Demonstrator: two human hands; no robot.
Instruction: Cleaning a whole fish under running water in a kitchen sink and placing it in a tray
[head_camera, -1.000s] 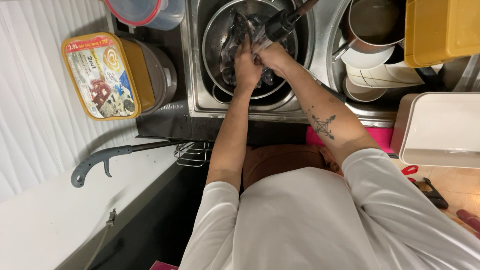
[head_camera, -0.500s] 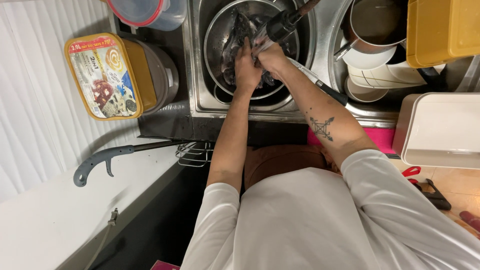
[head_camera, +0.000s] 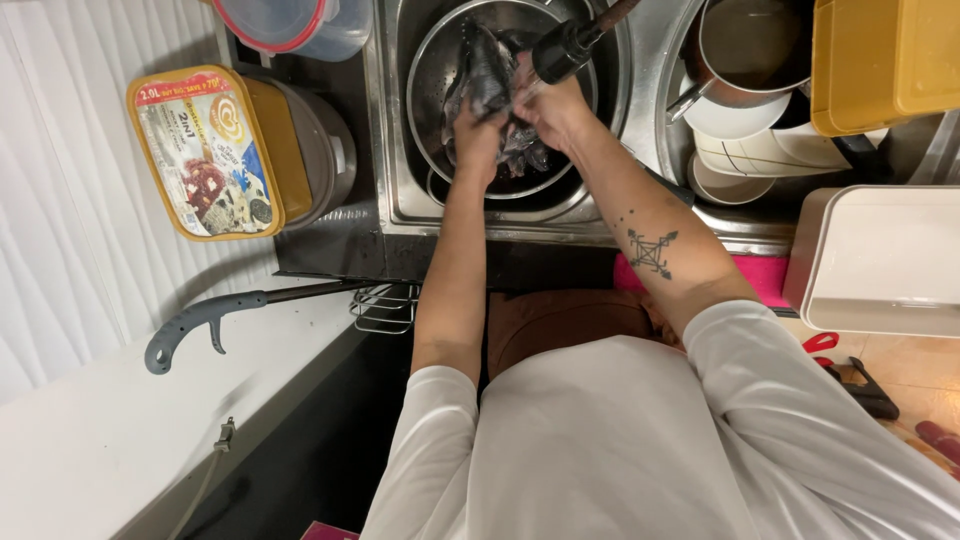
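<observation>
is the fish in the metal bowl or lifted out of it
In it: the dark fish lies inside the metal bowl, with the left hand and right hand on it.

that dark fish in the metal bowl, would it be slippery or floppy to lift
Probably slippery: the fish looks wet and glossy, held by both the left hand and right hand under the tap. Likely limp too, since it drapes over the bowl.

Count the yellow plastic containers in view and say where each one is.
2. One yellow tub with a printed lid lies left of the sink. One yellow box sits top right, above the stacked dishes. Others may lie out of frame.
</observation>
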